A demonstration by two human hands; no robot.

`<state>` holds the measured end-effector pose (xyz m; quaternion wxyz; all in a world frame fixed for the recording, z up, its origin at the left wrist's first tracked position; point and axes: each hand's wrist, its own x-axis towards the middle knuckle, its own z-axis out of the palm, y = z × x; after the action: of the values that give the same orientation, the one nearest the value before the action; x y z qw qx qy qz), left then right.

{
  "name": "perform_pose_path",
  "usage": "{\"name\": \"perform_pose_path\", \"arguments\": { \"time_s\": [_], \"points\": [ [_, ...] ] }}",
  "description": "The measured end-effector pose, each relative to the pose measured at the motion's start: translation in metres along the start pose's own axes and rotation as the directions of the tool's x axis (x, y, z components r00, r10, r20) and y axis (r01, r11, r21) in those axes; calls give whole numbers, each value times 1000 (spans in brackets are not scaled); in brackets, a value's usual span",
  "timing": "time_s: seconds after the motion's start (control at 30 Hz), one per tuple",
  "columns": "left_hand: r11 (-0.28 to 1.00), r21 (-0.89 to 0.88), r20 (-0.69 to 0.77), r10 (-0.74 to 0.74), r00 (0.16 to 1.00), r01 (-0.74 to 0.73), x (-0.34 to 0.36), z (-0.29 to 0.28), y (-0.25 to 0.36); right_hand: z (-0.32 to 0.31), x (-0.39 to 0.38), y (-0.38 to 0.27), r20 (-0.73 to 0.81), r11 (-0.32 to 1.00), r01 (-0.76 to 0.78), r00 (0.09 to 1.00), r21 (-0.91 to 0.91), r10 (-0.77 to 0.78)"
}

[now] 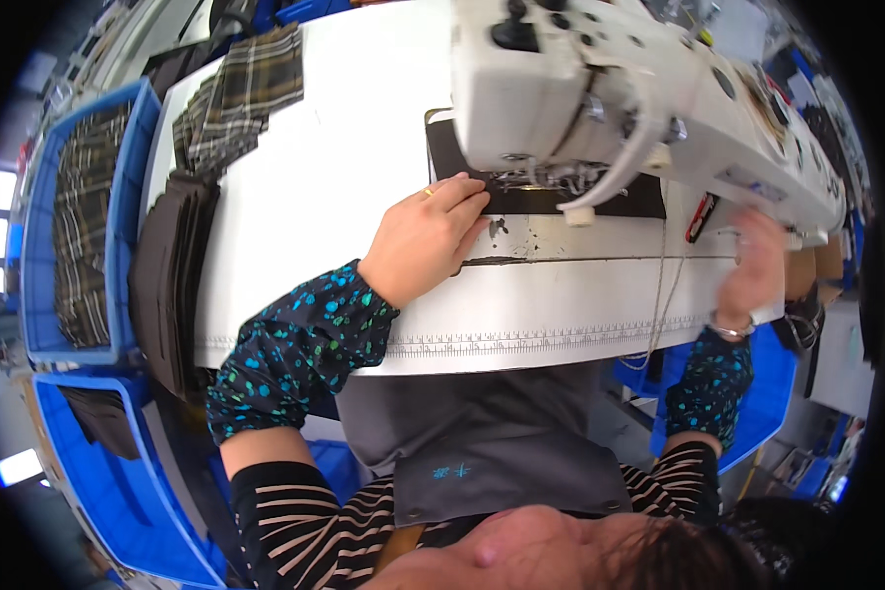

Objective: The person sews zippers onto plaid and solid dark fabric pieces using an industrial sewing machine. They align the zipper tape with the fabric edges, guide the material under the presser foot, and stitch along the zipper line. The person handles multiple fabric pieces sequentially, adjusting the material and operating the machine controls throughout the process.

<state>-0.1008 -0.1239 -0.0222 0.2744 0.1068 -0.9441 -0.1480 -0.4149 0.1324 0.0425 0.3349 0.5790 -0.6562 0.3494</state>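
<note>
My left hand [428, 239] lies on the left end of a black fabric piece [624, 197], its fingers stretched out and pointing toward the needle area of a white sewing machine [551, 108]. The black piece lies flat under the machine head, which hides part of it. My right hand [752, 264] is raised over the right end of the table, near the machine's body. Motion smears its fingers, so I cannot make out whether they hold anything. A slim red and black tool [701, 217] rests on the table to the left of that hand.
Folded plaid cloth [251, 93] and a stack of dark fabric pieces [172, 280] lie at the left. Beyond them is a blue bin [136, 211] of plaid pieces, with another blue bin [182, 501] nearer me. A printed ruler strip [501, 344] follows the white table's front edge. Cords [660, 295] hang over it.
</note>
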Motion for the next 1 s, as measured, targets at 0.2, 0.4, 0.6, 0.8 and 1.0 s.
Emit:
{"name": "perform_pose_path", "arguments": {
  "time_s": [0.2, 0.4, 0.6, 0.8, 1.0],
  "points": [
    [997, 52, 67, -57, 996, 53, -1, -8, 2, 107, 15, -102, 555, 950, 56, 800, 309, -227],
    [994, 104, -17, 19, 1000, -17, 1, -1, 6, 121, 8, -106, 579, 906, -24, 777, 422, -249],
    [998, 58, 32, -29, 999, 27, 0, -5, 9, 122, 18, -112, 580, 901, -3, 767, 434, -276],
    [996, 89, 38, 18, 999, -22, 2, -4, 11, 133, 17, -111, 530, 921, 117, 788, 371, -314],
    [990, 138, 89, -17, 996, 5, 1, -6, 15, 135, 20, -112, 582, 946, 228, 747, 228, -321]
  ]
}}
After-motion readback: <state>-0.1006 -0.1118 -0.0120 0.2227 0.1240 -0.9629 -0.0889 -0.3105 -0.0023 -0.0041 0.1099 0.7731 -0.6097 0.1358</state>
